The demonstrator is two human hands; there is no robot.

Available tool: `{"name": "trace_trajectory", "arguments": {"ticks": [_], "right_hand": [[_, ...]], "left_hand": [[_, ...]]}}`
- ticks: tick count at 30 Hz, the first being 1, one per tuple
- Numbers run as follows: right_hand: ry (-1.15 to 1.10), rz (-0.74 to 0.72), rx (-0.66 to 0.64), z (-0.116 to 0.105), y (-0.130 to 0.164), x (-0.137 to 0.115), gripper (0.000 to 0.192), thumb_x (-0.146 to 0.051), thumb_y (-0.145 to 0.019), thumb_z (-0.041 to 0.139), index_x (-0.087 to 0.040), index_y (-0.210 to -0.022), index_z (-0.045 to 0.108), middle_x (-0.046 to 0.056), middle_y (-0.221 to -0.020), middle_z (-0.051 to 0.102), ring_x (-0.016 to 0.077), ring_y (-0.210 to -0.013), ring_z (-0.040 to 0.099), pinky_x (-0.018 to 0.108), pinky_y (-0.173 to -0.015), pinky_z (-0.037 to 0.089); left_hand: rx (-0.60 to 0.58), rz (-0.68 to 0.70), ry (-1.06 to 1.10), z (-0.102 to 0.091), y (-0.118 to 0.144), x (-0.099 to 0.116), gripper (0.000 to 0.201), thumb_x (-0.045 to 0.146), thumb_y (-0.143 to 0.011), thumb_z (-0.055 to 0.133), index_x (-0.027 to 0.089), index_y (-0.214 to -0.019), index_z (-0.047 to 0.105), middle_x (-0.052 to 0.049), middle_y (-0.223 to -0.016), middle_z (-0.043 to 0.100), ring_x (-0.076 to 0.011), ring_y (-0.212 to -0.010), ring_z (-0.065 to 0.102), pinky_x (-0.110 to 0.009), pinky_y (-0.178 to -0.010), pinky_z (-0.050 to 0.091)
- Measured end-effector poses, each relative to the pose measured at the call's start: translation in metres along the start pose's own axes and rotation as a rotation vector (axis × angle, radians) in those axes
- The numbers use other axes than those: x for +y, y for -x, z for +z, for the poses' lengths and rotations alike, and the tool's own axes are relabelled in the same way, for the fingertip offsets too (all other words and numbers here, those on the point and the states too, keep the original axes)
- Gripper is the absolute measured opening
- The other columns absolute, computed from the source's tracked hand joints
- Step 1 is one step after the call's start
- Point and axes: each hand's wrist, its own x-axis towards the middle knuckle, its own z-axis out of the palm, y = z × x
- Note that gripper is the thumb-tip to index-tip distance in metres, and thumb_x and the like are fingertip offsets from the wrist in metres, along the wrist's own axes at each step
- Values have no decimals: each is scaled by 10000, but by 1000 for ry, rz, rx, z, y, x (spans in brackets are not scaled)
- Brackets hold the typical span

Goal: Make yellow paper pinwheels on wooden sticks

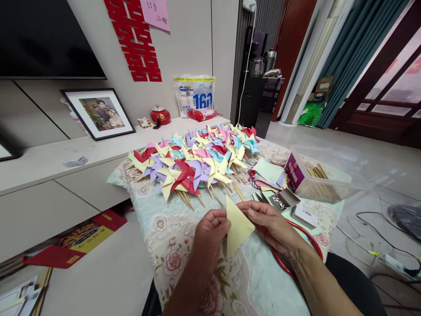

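A pale yellow sheet of paper (237,228), folded into a triangle, is held up over the near part of the table. My left hand (212,230) pinches its left edge between thumb and fingers. At the upper right edge, my right hand (263,219) has its thumb and fingers closed on the same paper. Scissors with red handles (314,243) lie beneath my right wrist. Just beyond my hands, many paper pinwheels (186,175) on wooden sticks are heaped in red, yellow, purple, blue and pink. A stack of coloured paper squares (268,171) lies to the right.
Right of my hands are an open small box of silvery pins (281,202), a white box (304,217) and a clear plastic bin (324,188) holding sticks. A floral tablecloth (174,261) covers the table. A framed photo (98,113) stands on the cabinet. Cables (388,228) trail across the floor.
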Motion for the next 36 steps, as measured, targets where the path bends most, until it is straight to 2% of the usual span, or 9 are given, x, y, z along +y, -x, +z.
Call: {"name": "trace_trajectory", "arguments": {"ticks": [11, 17, 28, 36], "right_hand": [[-32, 24, -23, 0, 1, -2, 399, -375, -730, 873, -178, -1064, 778, 53, -881, 774, 127, -755, 685, 229, -744, 513], [-28, 35, 8, 1, 2, -3, 425, -399, -682, 899, -183, -1031, 786, 55, -898, 771, 138, -748, 681, 229, -730, 519], [-29, 19, -55, -2, 2, 0, 450, -402, -694, 896, -189, -1070, 771, 49, -885, 763, 132, -772, 683, 223, -748, 507], [-69, 40, -47, -4, 2, 1, 470, -373, -649, 924, -159, -1037, 768, 62, -890, 769, 134, -767, 697, 223, -742, 518]], "left_hand": [[-50, -39, 30, 3, 3, 3, 310, 248, -669, 875, 153, -893, 682, -15, -742, 714, -132, -661, 651, -254, -678, 502], [-79, -50, 52, 7, 5, 7, 320, 264, -664, 883, 155, -882, 674, -32, -753, 738, -156, -683, 686, -266, -688, 510], [-112, -56, 48, 7, 5, 7, 333, 282, -666, 886, 153, -889, 676, -53, -794, 754, -175, -729, 711, -265, -687, 521], [-130, -55, 48, 6, 5, 7, 337, 296, -652, 895, 154, -872, 683, -25, -738, 730, -136, -646, 661, -239, -640, 495]]}}
